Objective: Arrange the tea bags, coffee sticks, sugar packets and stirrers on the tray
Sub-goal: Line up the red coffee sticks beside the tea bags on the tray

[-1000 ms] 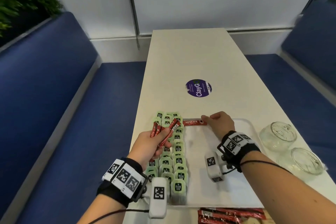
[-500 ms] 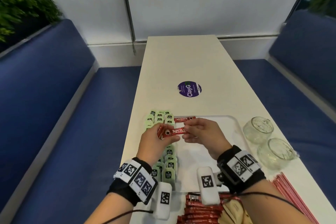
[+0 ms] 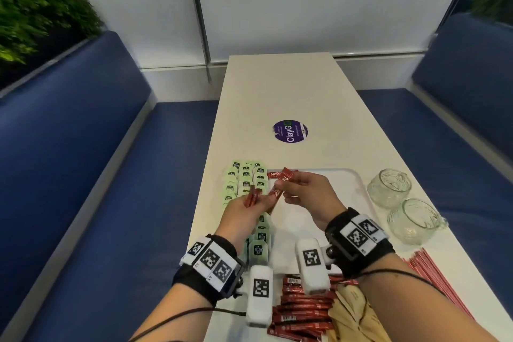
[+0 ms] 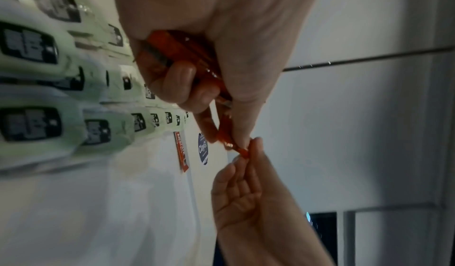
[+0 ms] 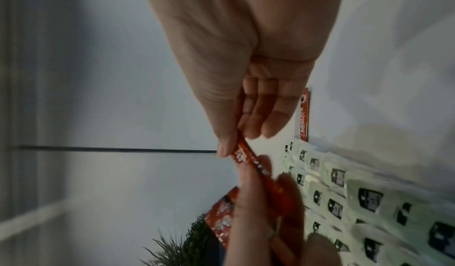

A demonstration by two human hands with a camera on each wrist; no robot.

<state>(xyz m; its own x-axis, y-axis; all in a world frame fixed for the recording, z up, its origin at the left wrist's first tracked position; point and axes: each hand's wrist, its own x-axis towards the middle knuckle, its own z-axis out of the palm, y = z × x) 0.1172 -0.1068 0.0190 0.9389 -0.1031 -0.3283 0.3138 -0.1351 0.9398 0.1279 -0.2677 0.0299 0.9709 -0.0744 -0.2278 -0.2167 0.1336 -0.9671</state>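
Note:
Green tea bags (image 3: pixel 244 178) lie in columns on the left side of the white tray (image 3: pixel 358 183). One red coffee stick (image 3: pixel 273 174) lies along the tray's far edge. Above the tea bags my left hand (image 3: pixel 265 200) grips a small bundle of coffee sticks (image 3: pixel 253 197) (image 4: pixel 187 60). My right hand (image 3: pixel 288 182) (image 5: pixel 234 139) pinches the upper end of a single coffee stick (image 3: pixel 281 184) (image 5: pixel 243 156). Its lower end still sits between my left fingertips (image 4: pixel 242 141).
Two glass jars (image 3: pixel 388 187) (image 3: pixel 413 221) stand right of the tray. Near the front edge lie a pile of coffee sticks (image 3: pixel 302 311), brown sugar packets (image 3: pixel 352 314) and red stirrers (image 3: pixel 435 277). A purple sticker (image 3: pixel 290 130) marks the bare far table.
My right hand left the stick it laid at the tray's far edge, came back to the left hand and took hold of one stick from the bundle, tilting it up.

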